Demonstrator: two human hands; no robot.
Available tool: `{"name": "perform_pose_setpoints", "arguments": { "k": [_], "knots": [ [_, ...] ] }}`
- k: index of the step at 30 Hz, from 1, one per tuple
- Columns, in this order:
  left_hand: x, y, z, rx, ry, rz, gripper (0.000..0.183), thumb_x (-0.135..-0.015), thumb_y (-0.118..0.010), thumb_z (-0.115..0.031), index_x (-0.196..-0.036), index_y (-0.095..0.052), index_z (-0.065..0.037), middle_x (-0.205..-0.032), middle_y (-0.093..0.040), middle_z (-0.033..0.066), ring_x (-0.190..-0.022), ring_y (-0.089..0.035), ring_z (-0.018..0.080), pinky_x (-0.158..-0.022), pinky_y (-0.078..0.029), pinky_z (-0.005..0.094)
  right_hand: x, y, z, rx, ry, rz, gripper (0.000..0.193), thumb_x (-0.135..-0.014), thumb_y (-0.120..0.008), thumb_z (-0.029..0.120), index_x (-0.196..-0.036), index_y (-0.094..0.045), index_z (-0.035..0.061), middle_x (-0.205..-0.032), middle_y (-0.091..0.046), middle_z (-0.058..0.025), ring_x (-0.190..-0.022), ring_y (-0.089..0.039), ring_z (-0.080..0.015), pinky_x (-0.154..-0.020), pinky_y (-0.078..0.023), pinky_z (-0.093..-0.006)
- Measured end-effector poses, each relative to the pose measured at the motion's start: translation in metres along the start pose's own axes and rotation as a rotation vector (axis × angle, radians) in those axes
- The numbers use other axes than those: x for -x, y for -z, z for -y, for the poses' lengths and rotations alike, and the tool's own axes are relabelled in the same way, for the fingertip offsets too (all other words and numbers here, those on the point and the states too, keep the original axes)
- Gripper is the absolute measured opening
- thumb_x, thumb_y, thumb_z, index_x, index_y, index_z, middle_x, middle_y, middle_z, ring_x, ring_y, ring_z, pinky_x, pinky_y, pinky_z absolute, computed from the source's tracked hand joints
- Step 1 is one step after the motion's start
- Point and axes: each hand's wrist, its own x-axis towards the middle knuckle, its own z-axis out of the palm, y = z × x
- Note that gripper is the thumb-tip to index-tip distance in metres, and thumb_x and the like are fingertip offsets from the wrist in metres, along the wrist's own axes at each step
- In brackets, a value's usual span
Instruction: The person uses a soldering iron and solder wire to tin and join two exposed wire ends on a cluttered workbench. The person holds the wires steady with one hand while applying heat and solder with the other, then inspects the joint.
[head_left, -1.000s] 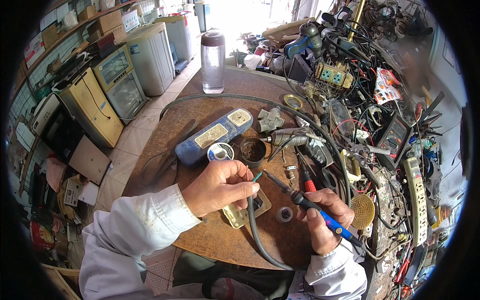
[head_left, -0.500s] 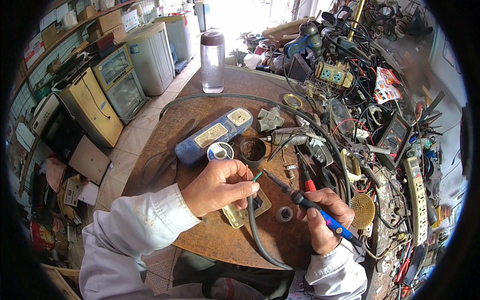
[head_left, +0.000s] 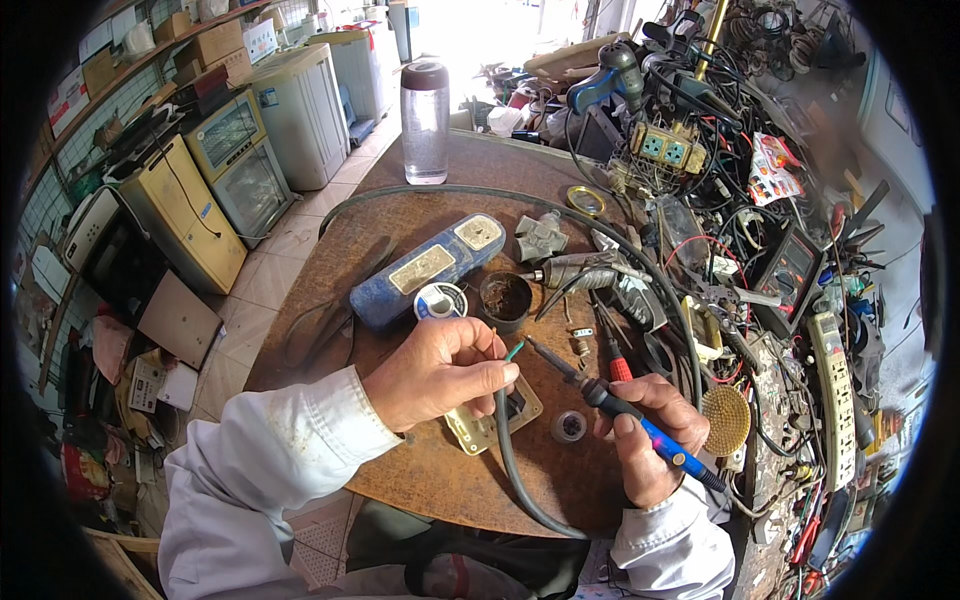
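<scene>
Brown tabletop (head_left: 590, 485) is crowded beyond the left hand (head_left: 435, 370) by a reel (head_left: 428, 297), blue case (head_left: 428, 270) and cup (head_left: 527, 301). A green wire (head_left: 515, 351) is half hidden, pinched in the left fingertips. A soldering iron (head_left: 572, 376) is wrapped by the right hand's (head_left: 645, 470) curled fingers, tip just beside the wire; contact cannot be told. The reel's lettering cannot be read.

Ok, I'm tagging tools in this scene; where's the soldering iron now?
In the head view, the soldering iron is right of centre, held in the right hand, its tip close to the green wire at the left hand.
</scene>
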Motion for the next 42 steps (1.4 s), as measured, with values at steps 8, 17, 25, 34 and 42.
{"name": "perform_pose_setpoints", "arguments": {
  "k": [8, 17, 25, 34, 42],
  "knots": [
    [-0.0005, -0.0001, -0.0003, 0.007, 0.0, -0.001, 0.02, -0.093, -0.069, -0.016, -0.1, -0.057, -0.001, -0.083, -0.067, 0.0059, -0.064, -0.064, 0.0092, -0.059, -0.054, 0.0229, 0.0005, -0.0004, 0.0001, -0.006, -0.014, -0.011, 0.02, -0.082, -0.066, 0.009, -0.099, -0.068, -0.0032, -0.085, -0.067, -0.0106, -0.072, -0.064, -0.0144, -0.069, -0.051, -0.0269],
    [-0.0006, 0.0003, 0.0004, 0.01, 0.004, -0.001, 0.02, -0.093, -0.069, -0.015, -0.101, -0.057, -0.002, -0.084, -0.067, 0.0056, -0.064, -0.063, 0.0091, -0.059, -0.054, 0.0226, 0.0006, -0.0007, 0.0019, -0.015, -0.026, -0.013, 0.02, -0.082, -0.066, 0.009, -0.098, -0.068, -0.0033, -0.086, -0.067, -0.0111, -0.075, -0.064, -0.0149, -0.07, -0.051, -0.0275],
    [0.0, 0.0002, 0.0, 0.007, 0.008, -0.008, 0.022, -0.092, -0.07, -0.016, -0.103, -0.057, -0.002, -0.084, -0.066, 0.0053, -0.064, -0.063, 0.0095, -0.059, -0.054, 0.0233, 0.0008, -0.0003, 0.0012, -0.014, -0.028, -0.008, 0.022, -0.082, -0.067, 0.01, -0.1, -0.068, -0.0027, -0.087, -0.067, -0.0114, -0.077, -0.065, -0.0162, -0.073, -0.051, -0.0285],
    [0.0002, -0.0003, -0.0008, 0.009, 0.009, -0.006, 0.023, -0.092, -0.07, -0.017, -0.102, -0.057, -0.002, -0.083, -0.066, 0.0047, -0.064, -0.063, 0.0093, -0.059, -0.053, 0.0234, -0.0002, -0.0001, 0.0024, -0.002, -0.015, 0.003, 0.021, -0.083, -0.067, 0.009, -0.1, -0.068, -0.0027, -0.087, -0.067, -0.0116, -0.077, -0.065, -0.0159, -0.073, -0.051, -0.0284],
    [0.0005, 0.0001, -0.0011, 0.01, 0.014, -0.005, 0.023, -0.092, -0.07, -0.017, -0.103, -0.057, -0.002, -0.083, -0.065, 0.0047, -0.065, -0.063, 0.0092, -0.06, -0.053, 0.0233, -0.0004, -0.0002, 0.0033, -0.003, -0.017, 0.01, 0.019, -0.084, -0.065, 0.009, -0.099, -0.067, -0.0028, -0.085, -0.066, -0.0103, -0.074, -0.065, -0.0143, -0.071, -0.051, -0.0272]
  ]
}}
